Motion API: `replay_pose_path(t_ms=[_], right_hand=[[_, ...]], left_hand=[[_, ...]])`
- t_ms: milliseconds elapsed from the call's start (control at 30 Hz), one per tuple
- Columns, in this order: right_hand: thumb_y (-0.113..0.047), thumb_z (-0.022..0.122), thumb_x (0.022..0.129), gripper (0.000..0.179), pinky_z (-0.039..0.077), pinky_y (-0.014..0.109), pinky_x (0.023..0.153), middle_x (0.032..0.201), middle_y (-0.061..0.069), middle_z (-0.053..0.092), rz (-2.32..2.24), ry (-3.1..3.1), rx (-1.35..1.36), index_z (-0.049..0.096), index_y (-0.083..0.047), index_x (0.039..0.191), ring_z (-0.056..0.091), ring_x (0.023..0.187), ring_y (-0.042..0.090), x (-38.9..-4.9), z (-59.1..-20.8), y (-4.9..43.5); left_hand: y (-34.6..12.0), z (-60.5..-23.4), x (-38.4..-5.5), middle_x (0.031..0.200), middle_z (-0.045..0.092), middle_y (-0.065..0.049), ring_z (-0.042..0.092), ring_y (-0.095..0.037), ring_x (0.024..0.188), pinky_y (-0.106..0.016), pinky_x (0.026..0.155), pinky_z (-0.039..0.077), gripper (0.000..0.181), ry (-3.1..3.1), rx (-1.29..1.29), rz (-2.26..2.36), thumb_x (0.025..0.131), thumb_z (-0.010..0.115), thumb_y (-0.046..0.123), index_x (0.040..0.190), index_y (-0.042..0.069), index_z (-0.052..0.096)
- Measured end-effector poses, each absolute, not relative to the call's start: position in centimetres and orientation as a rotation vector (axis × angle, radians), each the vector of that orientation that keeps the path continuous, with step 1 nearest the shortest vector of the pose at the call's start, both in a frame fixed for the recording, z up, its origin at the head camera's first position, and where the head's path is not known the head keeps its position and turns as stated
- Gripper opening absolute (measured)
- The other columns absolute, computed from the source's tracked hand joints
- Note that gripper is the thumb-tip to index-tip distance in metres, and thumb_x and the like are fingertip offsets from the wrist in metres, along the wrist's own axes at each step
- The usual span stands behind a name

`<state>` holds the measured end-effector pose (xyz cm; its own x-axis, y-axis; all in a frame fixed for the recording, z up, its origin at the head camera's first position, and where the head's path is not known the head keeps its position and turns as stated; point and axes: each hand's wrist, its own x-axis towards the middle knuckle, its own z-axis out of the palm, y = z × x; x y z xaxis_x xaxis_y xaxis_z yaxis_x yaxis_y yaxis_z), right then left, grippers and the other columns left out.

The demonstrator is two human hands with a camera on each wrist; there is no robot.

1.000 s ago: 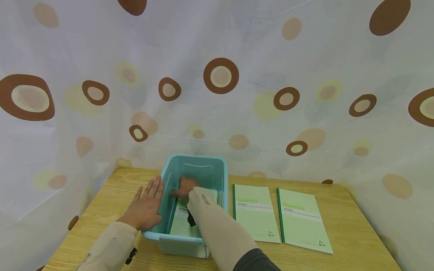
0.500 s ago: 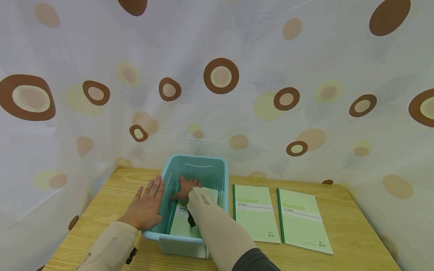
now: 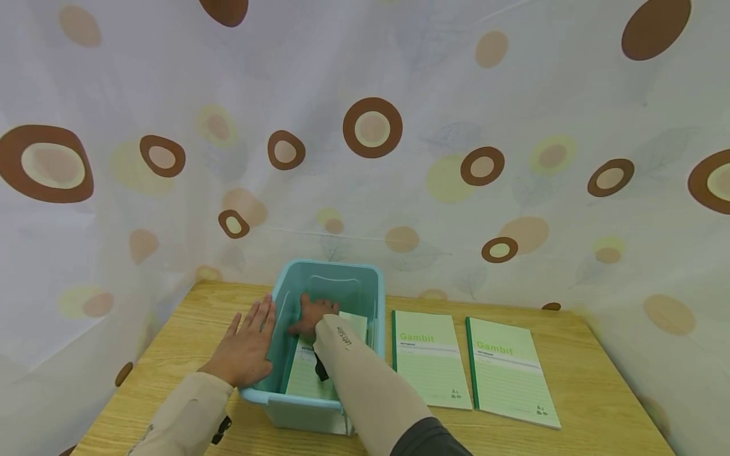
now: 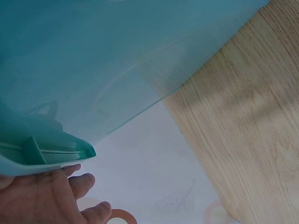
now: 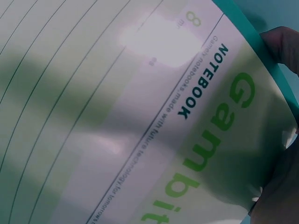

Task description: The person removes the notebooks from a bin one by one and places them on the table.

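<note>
A light blue plastic bin [image 3: 353,271] stands on the wooden table, with green-covered notebooks lying inside. My left hand [image 3: 245,348] rests along the bin's left rim with its fingers extended; the left wrist view shows that hand [image 4: 46,198] against the rim's underside. Reaching into the bin, my right hand [image 3: 313,315] grips the top notebook [image 3: 308,373] near its upper end. In the right wrist view the thumb touches the green spine and the fingers are at the top edge of the slightly bowed notebook [image 5: 140,116]. My right forearm covers part of it in the head view.
Two matching Gambit notebooks lie flat right of the bin, one nearer [image 3: 430,361] and one farther right [image 3: 510,373]. A patterned curtain [image 3: 399,190] hangs behind and beside the wooden table [image 3: 593,392].
My right fingers have shifted slightly on the notebook, and its upper edge has risen a little. The left hand stays on the rim.
</note>
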<state>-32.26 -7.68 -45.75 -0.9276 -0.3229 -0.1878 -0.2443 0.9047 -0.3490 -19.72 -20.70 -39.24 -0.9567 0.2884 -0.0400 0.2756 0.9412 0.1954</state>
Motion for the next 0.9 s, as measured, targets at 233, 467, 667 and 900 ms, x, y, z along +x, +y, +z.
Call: replay_pose_path(t_ms=[233,467,667,900], right_hand=[[-0.045,0.073,0.08,0.07,0.032,0.051,0.098,0.123,0.015,0.059,-0.482,2.838,-0.415,0.045,-0.016,0.136,0.051,0.117,0.032,-32.1,-45.3,-7.7],[-0.047,0.071,0.08,0.07,0.033,0.051,0.099,0.124,0.015,0.059,-0.446,2.845,-0.422,0.044,-0.017,0.137,0.051,0.118,0.032,-32.4,-45.3,-7.8],[-0.049,0.067,0.082,0.071,0.034,0.049,0.098,0.128,0.013,0.058,-0.383,2.868,-0.456,0.042,-0.018,0.142,0.051,0.119,0.031,-32.3,-44.4,-7.8],[-0.047,0.063,0.084,0.069,0.034,0.048,0.099,0.131,0.011,0.057,-0.355,2.954,-0.481,0.041,-0.019,0.143,0.051,0.12,0.03,-32.4,-42.6,-7.9]], left_hand=[[-20.6,-39.1,-19.7,0.158,0.006,-0.027,0.009,-0.045,0.144,-0.065,0.11,0.01,0.087,3.013,0.431,0.294,0.076,0.058,0.009,0.148,-0.013,0.015],[-20.6,-39.0,-19.6,0.158,0.007,-0.027,0.009,-0.045,0.144,-0.065,0.11,0.011,0.086,3.02,0.44,0.297,0.075,0.057,0.008,0.148,-0.013,0.015],[-20.6,-39.0,-19.6,0.157,0.008,-0.028,0.01,-0.046,0.143,-0.066,0.109,0.011,0.087,3.026,0.45,0.307,0.075,0.057,0.007,0.148,-0.014,0.015],[-20.5,-39.0,-19.6,0.157,0.007,-0.027,0.011,-0.046,0.143,-0.065,0.11,0.011,0.086,3.029,0.445,0.309,0.074,0.056,0.006,0.148,-0.014,0.015]])
